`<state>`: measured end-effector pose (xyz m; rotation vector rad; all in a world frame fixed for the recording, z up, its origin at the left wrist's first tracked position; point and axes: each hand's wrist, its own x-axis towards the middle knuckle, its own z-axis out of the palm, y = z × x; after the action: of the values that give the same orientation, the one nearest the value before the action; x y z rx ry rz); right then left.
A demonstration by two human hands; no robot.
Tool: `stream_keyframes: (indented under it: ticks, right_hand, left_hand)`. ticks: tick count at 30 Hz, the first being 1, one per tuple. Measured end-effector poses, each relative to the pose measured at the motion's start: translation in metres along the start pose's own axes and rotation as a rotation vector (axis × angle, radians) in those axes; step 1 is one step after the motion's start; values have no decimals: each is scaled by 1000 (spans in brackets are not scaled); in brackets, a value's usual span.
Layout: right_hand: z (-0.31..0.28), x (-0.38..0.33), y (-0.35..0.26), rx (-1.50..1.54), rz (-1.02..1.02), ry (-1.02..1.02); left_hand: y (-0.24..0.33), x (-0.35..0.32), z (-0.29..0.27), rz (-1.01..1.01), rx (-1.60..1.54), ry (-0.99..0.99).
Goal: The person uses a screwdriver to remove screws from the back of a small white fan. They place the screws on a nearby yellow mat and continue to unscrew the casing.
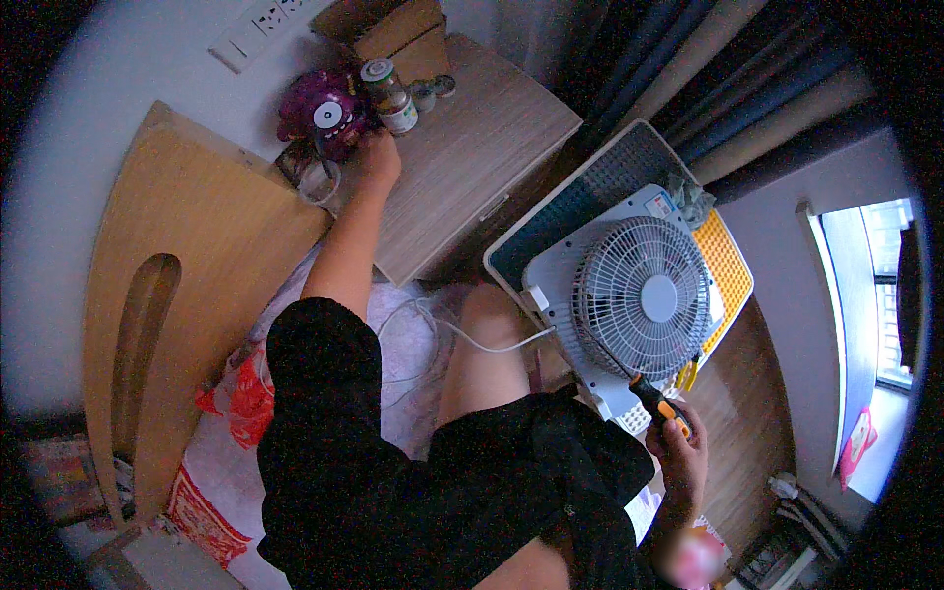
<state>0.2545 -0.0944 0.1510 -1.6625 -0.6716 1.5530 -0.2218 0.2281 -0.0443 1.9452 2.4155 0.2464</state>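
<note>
My left hand (377, 157) reaches up onto a wooden bedside table (472, 167). Its fingers rest next to a purple round toy (324, 116) and a glass jar with a green lid (391, 96); whether it grips anything I cannot tell. My right hand (678, 454) is closed around a screwdriver with an orange and black handle (657, 401), its tip pointing at the lower edge of a white box fan (639, 295). The fan lies face up on a white and yellow crate (728, 265) in front of my knee.
A white power cord (462, 334) runs from the fan across the bed by my leg. A cardboard box (393, 29) and small jars stand at the back of the table. A wooden headboard (187, 285) is at left, curtains and a window at right.
</note>
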Motion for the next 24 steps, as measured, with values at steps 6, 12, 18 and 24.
stream_keyframes:
  ticks: [6,12,18,24]
  right_hand:
    - [-2,2,3,16,12,-2]
    - [2,3,3,34,42,26]
    - [0,2,5,28,17,13]
    - [0,6,8,68,63,51]
  left_hand:
    - [-3,-4,4,-75,-105,44]
    - [3,-6,-9,43,-44,22]
    - [-22,12,20,13,-210,42]
    - [-26,13,20,-74,-449,151]
